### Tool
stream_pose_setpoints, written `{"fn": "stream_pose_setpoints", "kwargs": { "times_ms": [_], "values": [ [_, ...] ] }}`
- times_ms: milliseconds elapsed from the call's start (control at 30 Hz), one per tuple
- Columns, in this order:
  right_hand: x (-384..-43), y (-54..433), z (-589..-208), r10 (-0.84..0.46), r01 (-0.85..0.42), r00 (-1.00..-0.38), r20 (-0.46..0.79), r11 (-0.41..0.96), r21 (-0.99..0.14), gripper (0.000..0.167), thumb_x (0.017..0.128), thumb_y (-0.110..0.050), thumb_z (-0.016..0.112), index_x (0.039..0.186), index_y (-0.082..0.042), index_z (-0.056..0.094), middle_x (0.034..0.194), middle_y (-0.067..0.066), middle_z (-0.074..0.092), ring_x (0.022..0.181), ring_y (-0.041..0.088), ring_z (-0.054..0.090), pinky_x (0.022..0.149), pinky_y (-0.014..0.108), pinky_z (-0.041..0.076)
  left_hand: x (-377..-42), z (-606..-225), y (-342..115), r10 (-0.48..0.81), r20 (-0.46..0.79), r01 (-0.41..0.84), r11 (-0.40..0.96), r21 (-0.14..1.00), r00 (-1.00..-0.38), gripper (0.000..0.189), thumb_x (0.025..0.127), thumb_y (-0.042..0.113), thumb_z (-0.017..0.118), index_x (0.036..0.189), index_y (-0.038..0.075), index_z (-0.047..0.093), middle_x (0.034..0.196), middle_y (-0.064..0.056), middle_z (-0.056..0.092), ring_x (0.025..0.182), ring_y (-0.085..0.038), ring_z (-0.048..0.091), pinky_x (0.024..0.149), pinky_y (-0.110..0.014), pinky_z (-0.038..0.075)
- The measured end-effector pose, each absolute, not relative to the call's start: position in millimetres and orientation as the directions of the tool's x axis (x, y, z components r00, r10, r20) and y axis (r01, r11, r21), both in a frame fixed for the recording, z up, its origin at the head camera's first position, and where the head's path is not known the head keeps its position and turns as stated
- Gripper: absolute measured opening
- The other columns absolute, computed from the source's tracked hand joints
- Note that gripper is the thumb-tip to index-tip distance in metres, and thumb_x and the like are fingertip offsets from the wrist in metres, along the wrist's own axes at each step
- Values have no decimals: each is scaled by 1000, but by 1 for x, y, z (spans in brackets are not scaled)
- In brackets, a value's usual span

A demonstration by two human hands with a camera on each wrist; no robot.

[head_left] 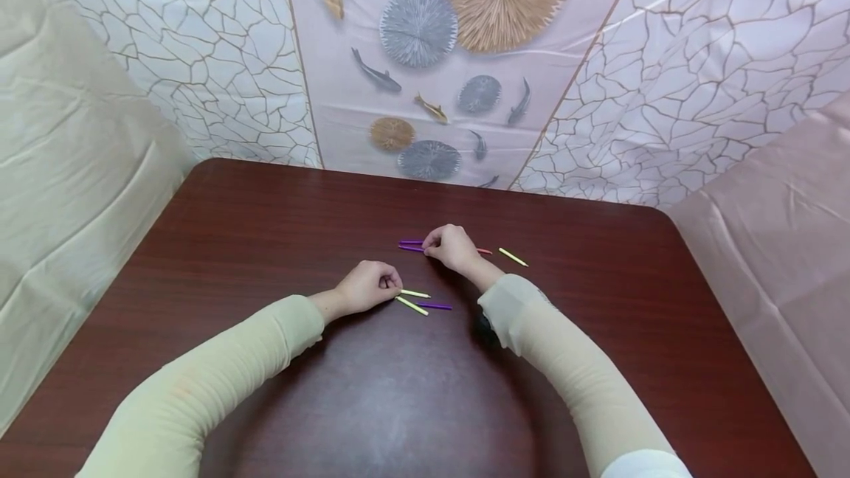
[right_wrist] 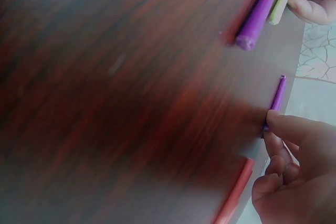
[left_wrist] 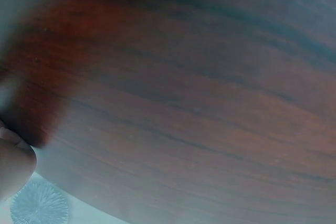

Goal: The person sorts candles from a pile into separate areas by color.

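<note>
My left hand [head_left: 368,286] is low over the table, thumb and fingertips pinched at the near end of a yellow crayon [head_left: 415,293]. A second yellow crayon [head_left: 413,306] slants out just below the fingertips, and a purple crayon [head_left: 434,306] lies against it. Farther back, my right hand [head_left: 454,248] pinches a purple crayon [right_wrist: 279,95] between thumb and finger. Another purple crayon [head_left: 410,242] lies close beside it. From behind the right hand a red crayon [head_left: 485,251] pokes out, partly hidden. The left wrist view catches only a fingertip [left_wrist: 16,163].
To the right of the right hand lies one more yellow crayon [head_left: 513,257]. Everything rests on a dark reddish-brown table [head_left: 279,220] with rounded far corners. A patterned cloth backdrop [head_left: 418,116] hangs behind, and plain fabric [head_left: 60,153] drapes the sides.
</note>
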State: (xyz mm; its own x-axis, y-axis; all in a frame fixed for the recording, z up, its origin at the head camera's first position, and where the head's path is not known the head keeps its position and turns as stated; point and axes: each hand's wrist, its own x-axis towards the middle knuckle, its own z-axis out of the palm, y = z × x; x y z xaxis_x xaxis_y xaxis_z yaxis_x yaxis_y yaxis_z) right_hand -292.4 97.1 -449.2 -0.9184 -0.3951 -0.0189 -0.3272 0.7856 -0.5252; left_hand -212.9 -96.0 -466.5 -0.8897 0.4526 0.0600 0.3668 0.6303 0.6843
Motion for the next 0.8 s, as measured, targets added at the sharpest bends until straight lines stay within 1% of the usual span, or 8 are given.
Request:
{"fn": "stream_pose_setpoints", "kwargs": {
  "times_ms": [233,467,633,667,767,800],
  "values": [
    [-293,98,-450,-390,-323,-921,-8,775,-543,6,81,-11,69,83,-7,72,78,5,70,73,13,60,69,25,48,-212,-465,-95,456,61,371,631,681,-888,4,81,9,65,79,9,68,70,2,62,66,-3,52,64,-17,44],
    [-283,109,-438,-369,-311,-929,36,724,-615,10,81,-15,70,86,-7,72,76,6,68,68,12,56,62,20,42,-212,-466,-94,463,71,380,620,686,-883,4,81,8,65,78,9,68,71,2,62,66,-3,51,64,-17,44],
    [-263,125,-430,-385,-326,-921,64,667,-670,11,80,-16,72,85,-6,72,75,7,68,67,11,56,63,23,44,-213,-467,-95,460,85,387,619,683,-884,4,80,8,65,78,9,68,71,2,63,66,-3,52,65,-17,45],
    [-258,128,-431,-393,-334,-917,70,660,-673,11,79,-15,73,85,-6,72,77,7,69,69,10,57,68,25,47,-213,-468,-95,459,87,388,618,684,-884,4,80,7,65,78,9,68,71,2,63,66,-3,52,65,-17,44],
    [-239,139,-435,-420,-339,-906,56,639,-691,11,78,-13,73,84,-5,72,77,8,69,67,9,57,69,27,48,-212,-468,-96,456,87,386,619,684,-886,4,80,7,65,78,9,68,72,1,63,66,-3,52,65,-18,45],
    [-233,142,-438,-429,-332,-902,42,632,-700,11,78,-12,73,85,-4,72,76,8,69,66,8,56,68,26,48,-212,-468,-96,456,86,384,617,687,-886,4,80,7,65,78,9,68,72,1,63,66,-3,52,65,-18,45]
  ]
}}
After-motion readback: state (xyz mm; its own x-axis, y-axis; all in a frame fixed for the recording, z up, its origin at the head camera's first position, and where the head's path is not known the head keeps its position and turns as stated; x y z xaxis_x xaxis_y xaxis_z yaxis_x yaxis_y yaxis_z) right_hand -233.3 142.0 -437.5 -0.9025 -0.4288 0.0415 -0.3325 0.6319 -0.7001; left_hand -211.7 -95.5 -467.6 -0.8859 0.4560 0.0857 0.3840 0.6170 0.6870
